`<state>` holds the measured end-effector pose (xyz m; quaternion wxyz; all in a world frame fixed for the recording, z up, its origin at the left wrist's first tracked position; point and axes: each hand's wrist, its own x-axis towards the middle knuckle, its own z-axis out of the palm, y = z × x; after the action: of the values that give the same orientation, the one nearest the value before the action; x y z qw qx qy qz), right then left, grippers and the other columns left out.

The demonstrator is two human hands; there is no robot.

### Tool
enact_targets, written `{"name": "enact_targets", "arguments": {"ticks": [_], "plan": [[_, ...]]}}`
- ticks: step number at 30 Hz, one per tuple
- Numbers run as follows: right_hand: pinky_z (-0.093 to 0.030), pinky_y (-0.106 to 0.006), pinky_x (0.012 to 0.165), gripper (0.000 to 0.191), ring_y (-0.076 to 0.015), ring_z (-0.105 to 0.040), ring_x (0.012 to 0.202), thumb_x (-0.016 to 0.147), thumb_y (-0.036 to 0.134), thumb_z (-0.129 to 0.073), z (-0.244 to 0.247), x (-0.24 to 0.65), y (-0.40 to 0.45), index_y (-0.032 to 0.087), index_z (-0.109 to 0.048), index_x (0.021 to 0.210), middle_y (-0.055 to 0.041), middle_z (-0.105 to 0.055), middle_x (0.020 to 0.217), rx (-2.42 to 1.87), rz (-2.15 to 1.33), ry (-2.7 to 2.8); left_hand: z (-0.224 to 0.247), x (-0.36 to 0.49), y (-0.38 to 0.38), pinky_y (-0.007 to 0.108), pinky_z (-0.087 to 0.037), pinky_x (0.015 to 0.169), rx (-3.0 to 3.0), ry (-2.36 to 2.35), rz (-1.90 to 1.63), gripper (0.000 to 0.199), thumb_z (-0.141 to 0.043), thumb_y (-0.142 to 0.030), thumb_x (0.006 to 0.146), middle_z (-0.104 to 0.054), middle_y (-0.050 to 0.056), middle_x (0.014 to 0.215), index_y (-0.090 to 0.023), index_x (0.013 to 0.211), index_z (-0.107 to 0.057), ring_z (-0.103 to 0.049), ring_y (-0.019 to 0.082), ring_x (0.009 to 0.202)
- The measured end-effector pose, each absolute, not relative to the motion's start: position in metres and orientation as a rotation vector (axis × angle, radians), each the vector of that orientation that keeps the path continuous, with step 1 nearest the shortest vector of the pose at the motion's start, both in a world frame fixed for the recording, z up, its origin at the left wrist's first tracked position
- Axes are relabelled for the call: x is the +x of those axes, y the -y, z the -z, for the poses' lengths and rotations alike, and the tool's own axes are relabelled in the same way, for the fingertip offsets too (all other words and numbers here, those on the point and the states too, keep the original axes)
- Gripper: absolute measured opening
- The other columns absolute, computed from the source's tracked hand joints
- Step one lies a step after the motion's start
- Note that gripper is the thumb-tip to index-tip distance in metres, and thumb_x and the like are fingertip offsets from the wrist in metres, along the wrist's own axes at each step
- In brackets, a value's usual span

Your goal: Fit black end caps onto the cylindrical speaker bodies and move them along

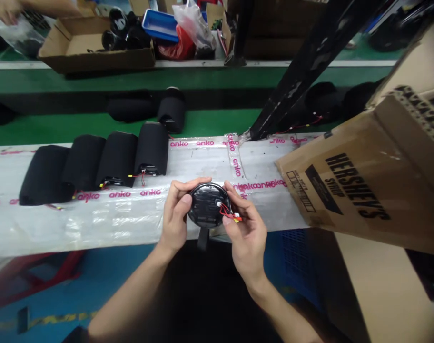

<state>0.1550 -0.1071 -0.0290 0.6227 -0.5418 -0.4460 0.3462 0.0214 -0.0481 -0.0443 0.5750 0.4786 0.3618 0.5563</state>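
Head view: cardboard box [95, 52] holds black round parts [124, 35]; blue plastic tray [160, 25] just beside it. Round black housing [208, 205], trailing red leads [227, 214], held between left hand [176, 214] and right hand [245, 233], both part-closed on its rim, above plastic-wrapped belt [106, 228].

This is looking like a factory assembly line. A green conveyor belt [131, 78] is stretching across the room, and a long bench wrapped in plastic sheeting [106, 228] and pink "anko" tape [234, 162] is running alongside it. Black foam-wrapped units [117, 159] trailing red and yellow leads are lining up along the bench, a round black housing [206, 205] is being held over it, and a cardboard tray [95, 55] of black parts and a blue plastic crate [160, 25] are sitting beyond the belt.
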Motion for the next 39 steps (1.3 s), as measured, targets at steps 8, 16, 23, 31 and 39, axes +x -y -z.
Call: {"name": "enact_targets", "arguments": {"ticks": [8,16,23,31,39], "plan": [[-0.046,-0.064,0.126,0.058,-0.0323,-0.057,0.15,0.097,0.029,-0.076,0.046,0.186,0.111,0.028,-0.061,0.153,-0.0101,-0.06,0.16,-1.18,-0.89,1.269,0.05,0.025,0.035,0.046,-0.052,0.112,1.323,-0.816,-1.206,0.056,-0.038,-0.058,0.108,-0.072,0.012,0.14,-0.02,0.133,-0.071,-0.067,0.032,0.128],[-0.047,-0.059,0.127,0.078,-0.0311,-0.063,0.144,0.085,0.024,-0.09,0.051,0.211,0.101,0.034,-0.058,0.156,-0.0063,-0.064,0.157,-1.231,-0.804,1.499,0.028,-0.003,0.024,0.047,-0.044,0.124,1.476,-0.742,-0.928,0.053,-0.038,-0.053,0.112,-0.064,0.009,0.155,-0.024,0.147,-0.065,-0.06,0.033,0.143],[-0.048,-0.055,0.126,0.076,-0.0294,-0.061,0.146,0.088,0.024,-0.087,0.054,0.207,0.096,0.035,-0.058,0.157,-0.0049,-0.063,0.158,-1.173,-0.911,1.439,-0.011,-0.044,-0.02,0.05,-0.052,0.119,1.858,-0.597,-0.416,0.093,-0.096,-0.039,0.077,-0.063,0.009,0.157,-0.032,0.16,-0.053,-0.062,0.039,0.144],[-0.053,-0.051,0.123,0.074,-0.0295,-0.068,0.138,0.087,0.026,-0.089,0.048,0.217,0.093,0.033,-0.06,0.155,-0.0059,-0.068,0.152,-1.205,-0.904,1.532,-0.008,-0.04,-0.029,0.04,-0.056,0.112,2.254,-0.557,-0.457,0.095,-0.092,-0.045,0.081,-0.069,0.01,0.15,-0.029,0.163,-0.049,-0.07,0.033,0.133],[-0.044,-0.053,0.13,0.073,-0.0295,-0.06,0.147,0.092,0.025,-0.082,0.05,0.198,0.105,0.035,-0.055,0.159,-0.0046,-0.062,0.158,-1.257,-0.889,1.451,0.005,-0.01,0.021,0.041,-0.046,0.121,1.486,-0.858,-0.817,0.058,-0.033,-0.058,0.113,-0.068,0.009,0.15,-0.023,0.145,-0.066,-0.063,0.029,0.141]]}}
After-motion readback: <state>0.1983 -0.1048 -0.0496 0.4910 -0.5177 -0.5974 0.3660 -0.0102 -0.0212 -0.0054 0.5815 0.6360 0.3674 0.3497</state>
